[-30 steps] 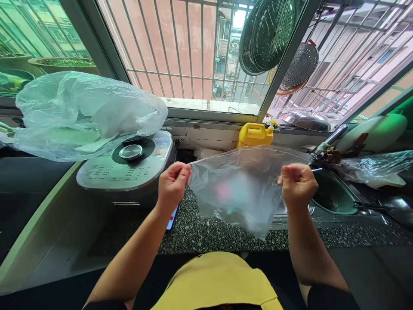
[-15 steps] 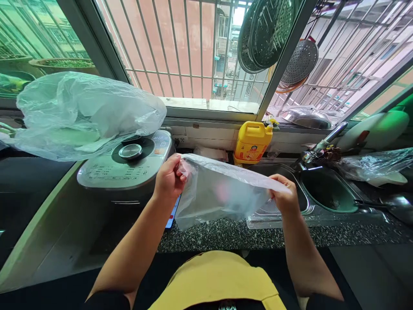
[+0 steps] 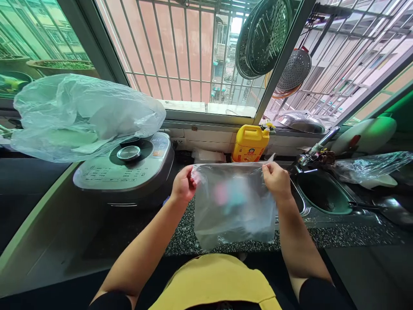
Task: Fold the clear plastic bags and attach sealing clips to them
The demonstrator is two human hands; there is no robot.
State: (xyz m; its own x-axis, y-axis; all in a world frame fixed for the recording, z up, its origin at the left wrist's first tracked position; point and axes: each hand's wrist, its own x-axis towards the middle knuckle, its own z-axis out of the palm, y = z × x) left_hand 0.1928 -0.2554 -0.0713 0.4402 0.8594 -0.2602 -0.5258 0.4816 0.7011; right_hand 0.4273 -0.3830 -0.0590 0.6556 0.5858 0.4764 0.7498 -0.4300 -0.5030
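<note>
A clear plastic bag (image 3: 234, 206) hangs flat in front of me above the speckled counter (image 3: 226, 246). My left hand (image 3: 183, 186) pinches its top left corner. My right hand (image 3: 276, 181) pinches its top right corner. Both hands are closed on the bag's upper edge, about a bag's width apart. Faint pink and blue marks show through the plastic.
A grey electric cooker (image 3: 125, 165) stands to the left, with a large crumpled plastic bag (image 3: 80, 114) lying over its far side. A yellow jug (image 3: 250, 143) stands by the window ledge. At the right are the sink (image 3: 324, 198) and its tap (image 3: 318, 148). Metal strainers (image 3: 267, 36) hang above.
My hands have come closer together and level. The bag, stretched wide and then slanted, now hangs straight down as a neat rectangle between them.
</note>
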